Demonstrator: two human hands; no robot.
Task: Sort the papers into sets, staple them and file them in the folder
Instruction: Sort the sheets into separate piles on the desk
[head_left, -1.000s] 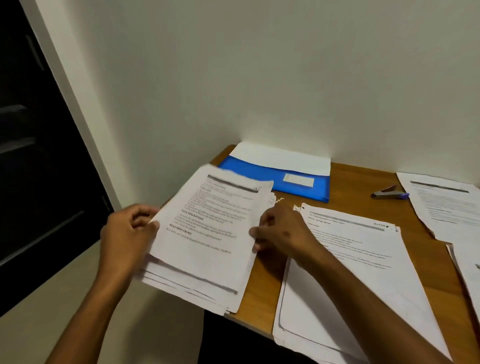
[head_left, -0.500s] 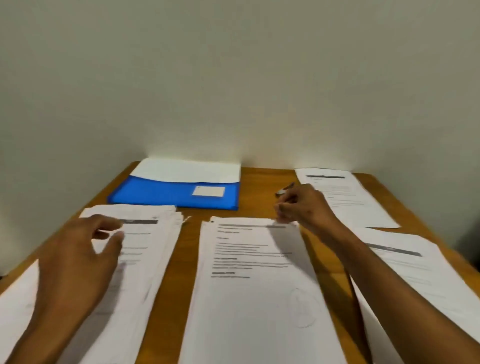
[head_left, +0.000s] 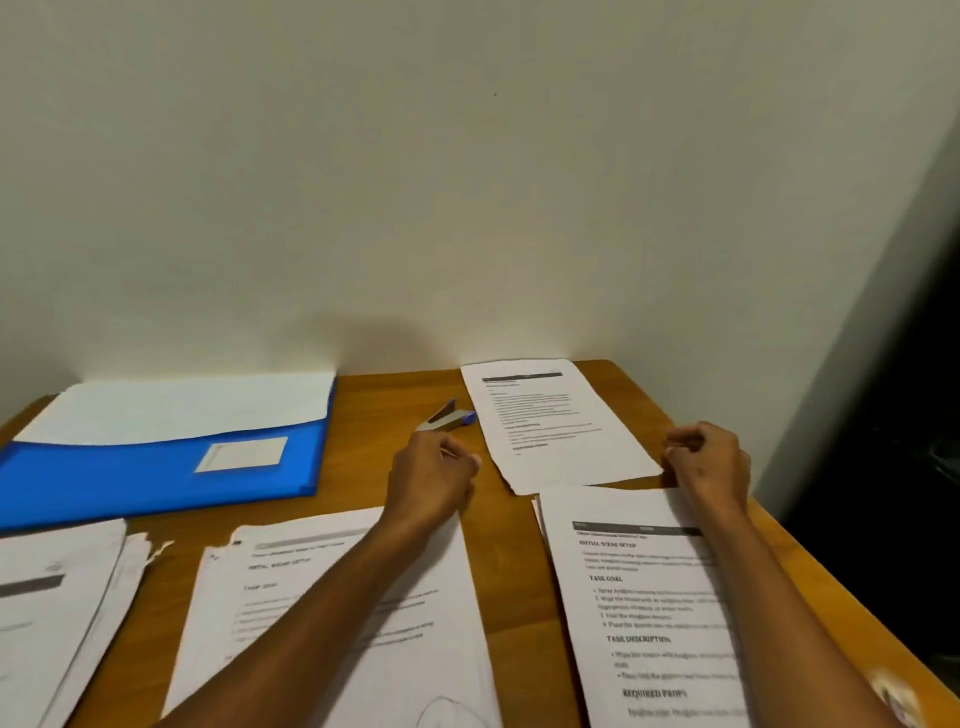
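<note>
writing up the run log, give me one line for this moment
left hand: curled just short of stapler | right hand: at far paper set corner | folder: far left

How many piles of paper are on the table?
4: one far right by the wall, one near right, one in the middle, one near left. More sheets poke out of the folder.

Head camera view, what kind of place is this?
Probably a home or office desk against a wall: a wooden table with printed papers, a blue folder and a stapler.
</note>
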